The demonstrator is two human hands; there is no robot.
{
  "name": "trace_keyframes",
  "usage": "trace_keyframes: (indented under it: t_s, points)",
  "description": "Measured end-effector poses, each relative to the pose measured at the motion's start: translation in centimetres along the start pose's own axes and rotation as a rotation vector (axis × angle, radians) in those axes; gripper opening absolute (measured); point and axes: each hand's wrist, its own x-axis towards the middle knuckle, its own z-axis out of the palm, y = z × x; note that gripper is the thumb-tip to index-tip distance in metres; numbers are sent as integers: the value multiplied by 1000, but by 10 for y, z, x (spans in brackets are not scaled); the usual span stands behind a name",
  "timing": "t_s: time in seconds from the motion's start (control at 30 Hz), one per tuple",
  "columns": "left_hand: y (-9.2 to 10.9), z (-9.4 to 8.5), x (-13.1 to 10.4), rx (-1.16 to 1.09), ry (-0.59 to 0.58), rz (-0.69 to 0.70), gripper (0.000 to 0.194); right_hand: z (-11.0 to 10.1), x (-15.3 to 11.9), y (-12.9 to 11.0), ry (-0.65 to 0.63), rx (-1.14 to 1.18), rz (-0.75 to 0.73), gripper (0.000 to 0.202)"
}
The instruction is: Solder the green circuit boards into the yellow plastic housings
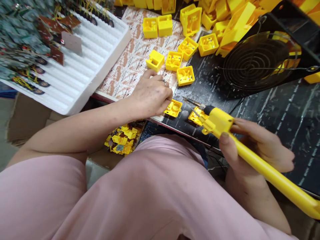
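Observation:
My right hand [252,146] is wrapped round a yellow soldering iron [221,121] with a black collar, a thin metal tip and a second thin tube beside it. The tip points left, above the bench. Partly behind the iron's front lies a small open yellow case half [196,115]. My left hand [152,96], with a ring on one finger, is closed at the left edge of another yellow case half [175,108] near the bench's front edge; its fingertips are partly hidden. Just beyond it stand several open yellow plastic cases [185,76] with small metal parts inside.
A black fan with a wire guard [250,66] stands at the right. A white foam tray [100,63] at the left carries wired circuit boards [22,33]. More yellow housings [220,10] are heaped at the back. Below the bench edge, a box holds yellow pieces [122,141].

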Motion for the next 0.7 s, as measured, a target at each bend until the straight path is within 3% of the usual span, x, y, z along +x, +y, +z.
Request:
trace_keyframes:
  t_s: [0.1,0.2,0.53,0.7]
  points:
    - [3,-6,0,37,-65,-12,30,10,8,-14,68,-39,-59,49]
    - [4,-10,0,56,-95,-14,31,16,14,-18,-7,-10,-126,44]
    - [1,-4,-2,48,-46,7,31,22,28,-17,-75,-71,-316,40]
    - [2,-6,1,40,-93,1,32,14,25,-16,-30,-68,-261,41]
